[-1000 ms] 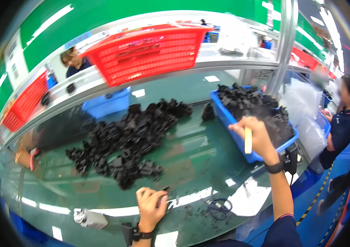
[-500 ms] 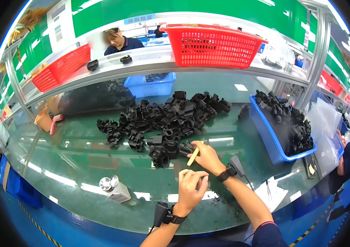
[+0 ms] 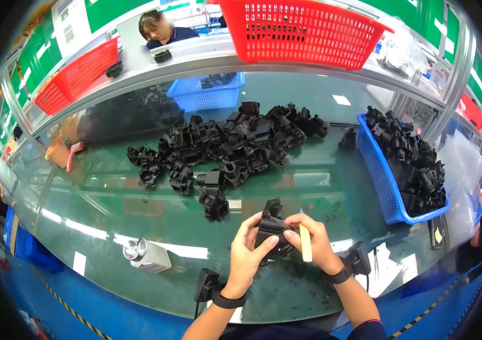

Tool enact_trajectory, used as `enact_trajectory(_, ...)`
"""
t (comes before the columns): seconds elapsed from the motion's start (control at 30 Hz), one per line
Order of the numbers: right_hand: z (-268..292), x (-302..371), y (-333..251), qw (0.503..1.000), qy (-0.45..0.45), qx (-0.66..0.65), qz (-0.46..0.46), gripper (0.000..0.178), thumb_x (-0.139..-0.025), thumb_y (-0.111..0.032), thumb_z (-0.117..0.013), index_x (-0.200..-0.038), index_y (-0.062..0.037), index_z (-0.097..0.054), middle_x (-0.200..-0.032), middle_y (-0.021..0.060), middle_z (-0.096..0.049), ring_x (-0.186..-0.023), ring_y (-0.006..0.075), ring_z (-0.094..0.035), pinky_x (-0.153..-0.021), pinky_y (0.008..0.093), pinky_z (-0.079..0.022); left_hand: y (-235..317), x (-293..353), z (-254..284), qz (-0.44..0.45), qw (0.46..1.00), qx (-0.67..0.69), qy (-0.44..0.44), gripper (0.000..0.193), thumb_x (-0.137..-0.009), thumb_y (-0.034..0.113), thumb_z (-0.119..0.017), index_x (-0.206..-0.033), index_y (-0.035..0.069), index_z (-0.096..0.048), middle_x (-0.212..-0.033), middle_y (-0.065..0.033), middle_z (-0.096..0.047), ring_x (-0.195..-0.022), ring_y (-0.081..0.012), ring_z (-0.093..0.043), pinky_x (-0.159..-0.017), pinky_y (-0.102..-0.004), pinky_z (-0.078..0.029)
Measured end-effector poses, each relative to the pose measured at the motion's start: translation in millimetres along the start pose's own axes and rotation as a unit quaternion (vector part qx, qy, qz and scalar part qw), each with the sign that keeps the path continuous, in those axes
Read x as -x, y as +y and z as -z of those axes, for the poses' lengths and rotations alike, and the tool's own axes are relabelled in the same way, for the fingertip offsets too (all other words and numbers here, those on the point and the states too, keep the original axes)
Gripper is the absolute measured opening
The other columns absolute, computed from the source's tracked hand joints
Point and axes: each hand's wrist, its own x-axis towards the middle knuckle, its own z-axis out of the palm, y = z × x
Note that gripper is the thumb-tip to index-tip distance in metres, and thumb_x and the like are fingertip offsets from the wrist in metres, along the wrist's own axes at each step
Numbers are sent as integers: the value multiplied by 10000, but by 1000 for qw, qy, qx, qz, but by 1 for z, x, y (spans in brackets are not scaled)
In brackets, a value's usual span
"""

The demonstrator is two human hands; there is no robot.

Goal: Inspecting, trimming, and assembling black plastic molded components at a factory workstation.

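Over the near part of the green table, both my hands hold one black plastic part (image 3: 274, 225). My left hand (image 3: 245, 249) grips its left side, the thumb lying across its front. On its other side my right hand (image 3: 319, 242) pinches the part between thumb and fingers. The same right hand also keeps a yellow stick-like tool (image 3: 305, 243), upright against the fingers; its exact kind I cannot make out. Beyond my hands spreads a heap of similar black plastic parts (image 3: 235, 144), with one part (image 3: 214, 205) at its near edge.
At the right stands a blue basket (image 3: 378, 190) full of black parts. A red basket (image 3: 303, 34) sits on the shelf above. A white bottle with a metal top (image 3: 149, 256) is at the near left. Tweezers lie on white paper (image 3: 385, 272). A person sits behind the shelf.
My right hand has drawn a black part from the heap toward me, and my left hand has closed on it too. The yellow tool has stayed in my right hand. The view has shifted.
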Motion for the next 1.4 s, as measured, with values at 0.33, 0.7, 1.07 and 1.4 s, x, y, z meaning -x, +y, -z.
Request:
enact_trajectory(0.33,5,-5,16,972,-66,-219,-45,489,-882,-294,-565,-1249,1,-435,-1223,132,-521,-1131,200,-491,-993,316,-346,-3,6,11,108,975,179,-71,475,-829,269,-527,-1174,-49,-457,-1041,-153,-573,-963,-236,-579,-872,-326,-454)
enact_trajectory(0.7,65,-10,7,985,170,-23,6,167,-814,-74,-589,-961,0,-555,-850,32,-579,-770,97,-532,-722,229,-435,4,-3,20,190,898,396,35,534,-823,415,-454,-1015,-77,-530,-914,-183,-575,-637,-219,-479,-588,-283,-399)
enact_trajectory(1.07,53,-6,14,925,133,355,15,370,-725,-237,-716,-1003,-33,-582,-821,158,-626,-775,345,-580,-758,348,-452,3,-2,15,126,935,328,-42,557,-839,425,-485,-1126,-53,-484,-1035,-208,-524,-794,-244,-480,-707,-312,-384)
enact_trajectory(1.4,7,8,-7,979,66,-187,46,574,-959,-467,-249,-988,14,-560,-776,138,-643,-658,148,-578,-676,269,-452,4,5,5,106,978,166,-63,527,-763,247,-676,-1157,26,-404,-1080,-156,-489,-992,-279,-540,-872,-389,-465)
